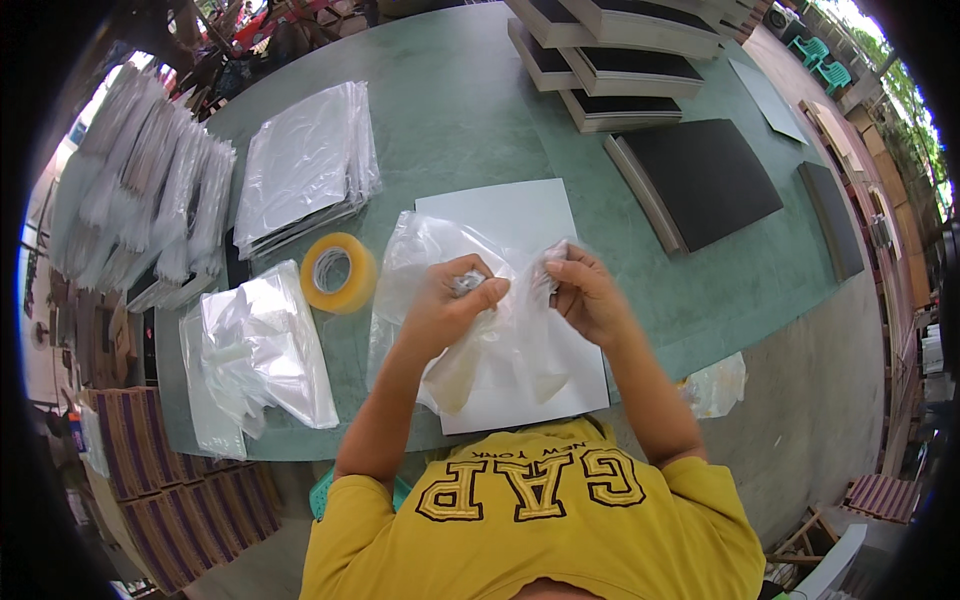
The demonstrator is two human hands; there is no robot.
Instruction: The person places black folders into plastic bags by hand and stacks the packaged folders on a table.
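Note:
A clear plastic bag [440, 238] is bunched between my hands over a white board [515, 205] near the table's front edge. My left hand [455, 300] is closed, pinching one gathered side of the bag. On the other side, my right hand [590, 290] grips bunched plastic between thumb and fingers. The bag's lower part hangs loosely over the board. Left of it lies a roll of yellowish clear tape [360, 275]. Further left is a pile of flat clear plastic bags [305, 350], with crumpled plastic on top.
Bagged white sheets [305, 160] lie stacked at the back left, beside a taller leaning pile of wrapped packs [140, 180]. Dark-covered boards [710, 185] sit at the right; more are stacked high [630, 75] at the far edge. The green table [450, 110] curves toward me.

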